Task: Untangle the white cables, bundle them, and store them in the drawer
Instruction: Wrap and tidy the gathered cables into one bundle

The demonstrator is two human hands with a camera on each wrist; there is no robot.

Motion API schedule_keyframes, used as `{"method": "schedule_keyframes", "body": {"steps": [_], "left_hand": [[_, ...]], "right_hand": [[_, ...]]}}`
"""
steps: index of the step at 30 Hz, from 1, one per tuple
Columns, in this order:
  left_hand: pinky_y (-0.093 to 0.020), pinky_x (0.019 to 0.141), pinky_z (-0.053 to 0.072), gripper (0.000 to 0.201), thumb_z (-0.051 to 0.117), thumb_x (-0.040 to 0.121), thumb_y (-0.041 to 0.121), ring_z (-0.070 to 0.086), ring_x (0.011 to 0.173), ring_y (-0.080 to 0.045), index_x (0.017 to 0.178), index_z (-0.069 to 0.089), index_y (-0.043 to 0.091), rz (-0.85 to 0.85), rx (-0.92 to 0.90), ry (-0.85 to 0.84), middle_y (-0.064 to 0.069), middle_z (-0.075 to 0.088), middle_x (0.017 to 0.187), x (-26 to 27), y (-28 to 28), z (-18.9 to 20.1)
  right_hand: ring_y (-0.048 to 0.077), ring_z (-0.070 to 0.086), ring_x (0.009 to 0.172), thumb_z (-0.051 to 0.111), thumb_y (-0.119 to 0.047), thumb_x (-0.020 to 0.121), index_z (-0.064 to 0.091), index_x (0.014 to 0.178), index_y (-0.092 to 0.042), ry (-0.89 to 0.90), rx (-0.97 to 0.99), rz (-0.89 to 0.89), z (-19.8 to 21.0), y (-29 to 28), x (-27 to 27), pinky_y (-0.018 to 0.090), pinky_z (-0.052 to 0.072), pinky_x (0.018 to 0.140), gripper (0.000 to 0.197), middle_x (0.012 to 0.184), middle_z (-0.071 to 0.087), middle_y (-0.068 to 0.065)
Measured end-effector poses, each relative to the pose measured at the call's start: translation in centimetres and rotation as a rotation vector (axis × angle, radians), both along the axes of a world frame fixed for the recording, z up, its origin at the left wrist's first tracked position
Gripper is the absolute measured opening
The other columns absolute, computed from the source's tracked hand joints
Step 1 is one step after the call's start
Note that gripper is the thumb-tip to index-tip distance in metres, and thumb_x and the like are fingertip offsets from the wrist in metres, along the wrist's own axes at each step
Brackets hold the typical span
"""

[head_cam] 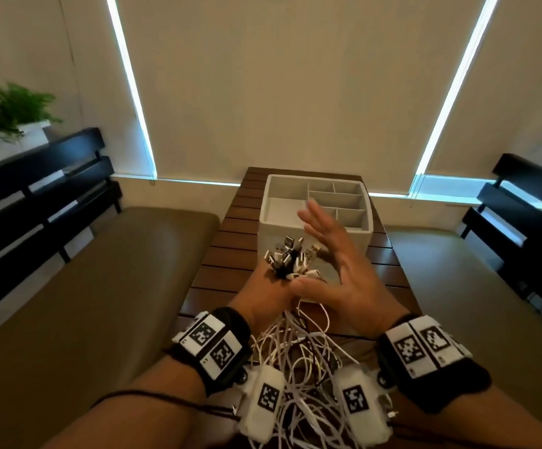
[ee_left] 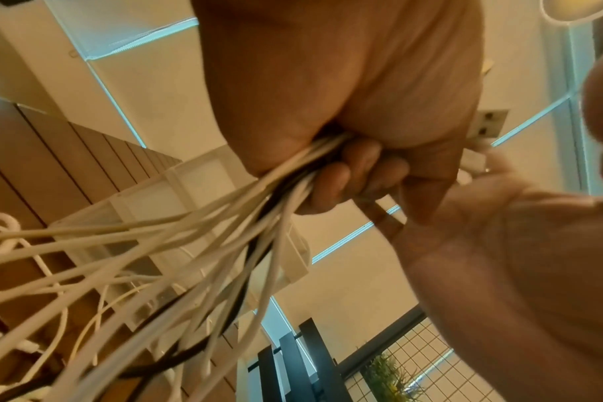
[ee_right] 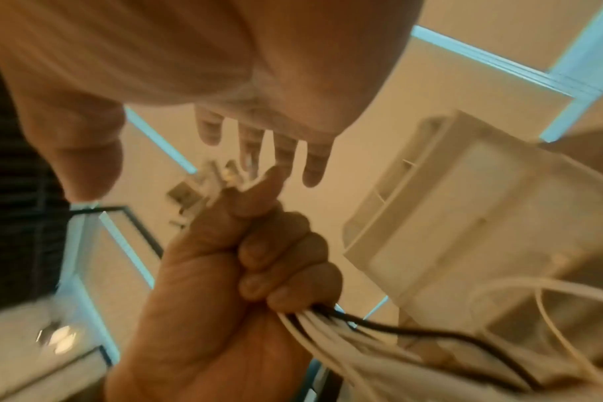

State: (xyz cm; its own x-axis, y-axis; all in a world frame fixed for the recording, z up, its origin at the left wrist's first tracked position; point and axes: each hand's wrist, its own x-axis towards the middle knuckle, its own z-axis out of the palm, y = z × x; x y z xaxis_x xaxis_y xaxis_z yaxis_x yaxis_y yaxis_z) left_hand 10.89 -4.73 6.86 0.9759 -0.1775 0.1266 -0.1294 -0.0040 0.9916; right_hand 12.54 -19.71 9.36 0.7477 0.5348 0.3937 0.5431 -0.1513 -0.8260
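Observation:
My left hand [head_cam: 268, 283] grips a bunch of white cables [head_cam: 298, 367] in a fist, their USB plugs [head_cam: 290, 259] sticking up above it. The loose lengths hang in a tangle down towards my wrists. A black cable [ee_right: 414, 330] runs in the same bunch. My right hand [head_cam: 334, 254] is held flat beside the plugs, fingers straight and holding nothing, thumb by the left fist. The white divided drawer [head_cam: 272, 234] stands just beyond both hands. In the left wrist view the curled fingers [ee_left: 345, 174] wrap the cables [ee_left: 190, 239]. The right wrist view shows straight fingers [ee_right: 283, 147] above the left fist [ee_right: 258, 244].
The drawer sits on a narrow dark wooden slatted table [head_cam: 230, 241]. Cushioned benches [head_cam: 117, 270] with black slatted backs [head_cam: 36, 196] flank it on both sides. A potted plant [head_cam: 3, 108] stands at the far left. Blinds cover the window behind.

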Motion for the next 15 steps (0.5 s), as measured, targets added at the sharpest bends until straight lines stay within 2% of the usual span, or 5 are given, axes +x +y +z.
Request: {"method": "schedule_keyframes", "body": {"steps": [2,4,7,11,15], "left_hand": [[-0.022,0.067,0.055,0.016,0.052,0.096,0.001,0.069,0.081,-0.014,0.105,0.063,0.008,-0.031,0.010,-0.022,0.000,0.070,0.087,-0.3,-0.6,0.1],[-0.016,0.066,0.053,0.015,0.050,0.098,0.006,0.067,0.082,0.001,0.107,0.058,0.015,-0.061,0.050,-0.064,0.007,0.067,0.089,-0.5,-1.0,0.2],[-0.016,0.064,0.052,0.010,0.048,0.100,0.014,0.066,0.078,0.002,0.100,0.057,0.018,-0.071,0.100,-0.097,0.006,0.063,0.089,-0.5,-0.9,0.6],[-0.012,0.050,0.046,0.026,0.042,0.100,0.000,0.060,0.051,0.002,0.081,0.055,0.013,-0.080,0.100,-0.020,0.010,0.064,0.057,-0.1,-0.4,0.7],[-0.018,0.063,0.054,0.020,0.048,0.099,0.005,0.068,0.072,-0.003,0.094,0.061,0.020,-0.052,0.146,-0.023,0.004,0.068,0.083,-0.1,-0.5,0.1]], "right_hand": [[-0.008,0.023,0.138,0.063,-0.059,0.071,0.018,0.143,-0.053,-0.157,-0.122,-0.021,0.4,0.7,0.1,0.021,0.028,0.107,0.085,0.147,0.021,-0.036],[-0.004,0.022,0.140,0.058,-0.060,0.078,0.026,0.145,-0.044,-0.296,-0.208,-0.058,0.0,1.1,0.3,0.025,0.028,0.110,0.075,0.151,0.019,-0.031],[-0.007,0.024,0.139,0.049,-0.056,0.086,0.030,0.145,-0.035,-0.368,-0.228,-0.086,-0.7,1.3,0.7,0.018,0.025,0.110,0.066,0.152,0.025,-0.022],[-0.006,0.035,0.131,0.042,-0.057,0.088,0.016,0.149,-0.036,-0.369,-0.279,-0.093,-0.2,1.2,1.0,0.018,0.031,0.106,0.069,0.145,0.035,-0.023],[0.003,0.038,0.133,0.040,-0.057,0.089,0.028,0.146,-0.037,-0.409,-0.352,-0.047,0.0,1.0,1.1,0.031,0.036,0.108,0.061,0.146,0.040,-0.015]]}}
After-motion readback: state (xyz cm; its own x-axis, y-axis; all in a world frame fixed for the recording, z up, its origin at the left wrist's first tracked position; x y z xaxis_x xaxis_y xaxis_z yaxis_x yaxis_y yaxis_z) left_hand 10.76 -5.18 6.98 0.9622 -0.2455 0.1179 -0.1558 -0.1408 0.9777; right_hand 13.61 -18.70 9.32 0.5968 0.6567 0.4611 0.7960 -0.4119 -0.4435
